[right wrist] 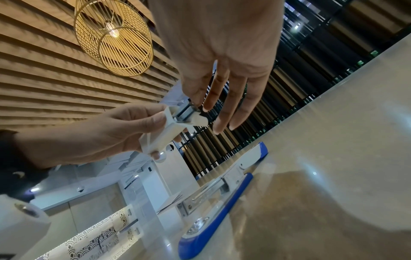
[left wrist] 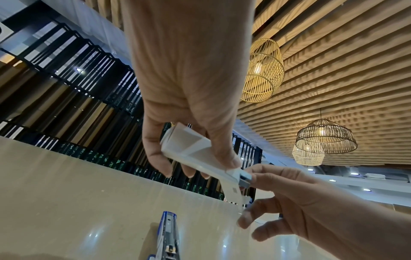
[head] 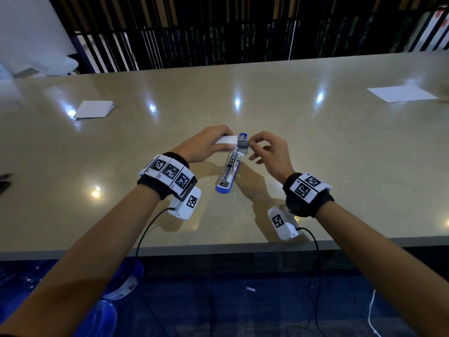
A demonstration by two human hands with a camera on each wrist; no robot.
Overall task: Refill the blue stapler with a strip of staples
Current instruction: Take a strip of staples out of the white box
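Observation:
The blue stapler (head: 229, 172) lies flat on the beige table (head: 315, 147) with its top swung open away from me and its metal magazine bare (right wrist: 209, 195) (left wrist: 167, 235). Above it my left hand (head: 206, 144) grips a small white staple box (head: 226, 142) (left wrist: 195, 149) (right wrist: 164, 133). A grey strip of staples (head: 243, 144) (left wrist: 244, 181) (right wrist: 185, 114) sticks out of the box's open end. My right hand (head: 269, 152) pinches that strip between thumb and forefinger, the other fingers spread.
A folded white paper (head: 94, 109) lies at the far left of the table, and a white sheet (head: 402, 93) at the far right. A dark object (head: 4, 182) sits at the left edge. The table's front edge (head: 218, 246) runs under my wrists.

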